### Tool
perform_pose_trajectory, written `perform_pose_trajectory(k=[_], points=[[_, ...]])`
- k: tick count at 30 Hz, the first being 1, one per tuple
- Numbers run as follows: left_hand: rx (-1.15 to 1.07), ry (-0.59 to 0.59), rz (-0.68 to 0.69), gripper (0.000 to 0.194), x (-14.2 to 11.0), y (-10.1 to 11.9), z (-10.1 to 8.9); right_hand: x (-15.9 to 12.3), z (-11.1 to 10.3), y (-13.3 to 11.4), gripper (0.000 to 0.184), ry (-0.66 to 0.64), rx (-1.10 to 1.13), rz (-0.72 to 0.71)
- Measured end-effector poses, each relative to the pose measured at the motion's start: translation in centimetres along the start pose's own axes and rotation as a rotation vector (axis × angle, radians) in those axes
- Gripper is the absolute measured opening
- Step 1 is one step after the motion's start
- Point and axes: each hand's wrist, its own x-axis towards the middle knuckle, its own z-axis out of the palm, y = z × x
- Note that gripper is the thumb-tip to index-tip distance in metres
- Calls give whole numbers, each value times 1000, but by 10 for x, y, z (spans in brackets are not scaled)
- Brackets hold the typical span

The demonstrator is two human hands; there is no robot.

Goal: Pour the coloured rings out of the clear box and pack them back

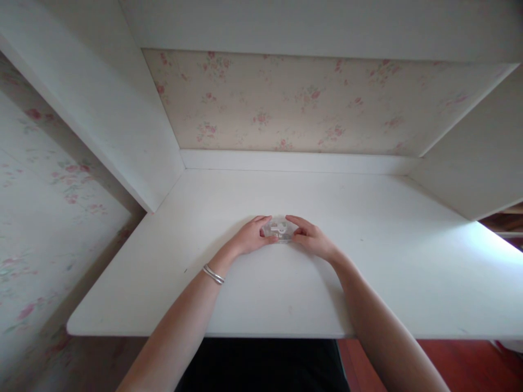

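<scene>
A small clear plastic case (280,228) with pale white shapes in or on it is at the middle of the white desk. My left hand (254,234) holds its left side, thumb along the near edge and fingers at the far edge. On the other side, my right hand (308,235) grips the case with the index finger reaching to its far right corner and the thumb and other fingers curled at the near right. What the case contains is too small to make out.
The white desk top (286,305) ends at a straight front edge near my body. White side panels (102,92) and [a] low back ledge (302,161) enclose it, with an overhead shelf (327,27) above floral wallpaper (286,103). Reddish flooring (449,362) shows below right.
</scene>
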Motion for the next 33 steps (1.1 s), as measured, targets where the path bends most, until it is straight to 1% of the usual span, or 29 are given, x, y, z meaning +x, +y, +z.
perform_pose_trajectory(k=[6,9,12,17,21,27,30,33], points=[[61,12,1,71,-2,6,0,0,1,0,54,21,-25,-1],[78,13,11,73,-3,7,0,-1,2,-4,52,15,-43,-6],[87,22,28,78,-2,5,1,-2,5,-6,54,36,-84,-38],[87,26,8,76,-2,3,4,-3,8,-4,57,59,-150,-58],[88,25,-10,77,-1,4,5,-2,8,-4,56,51,-148,-73],[83,27,8,79,0,1,5,-2,8,-5,55,41,-148,-75],[68,19,2,84,0,0,4,-3,9,-7,57,47,-159,-69],[47,17,-20,89,-1,2,4,-3,10,-9,62,67,-182,-45]])
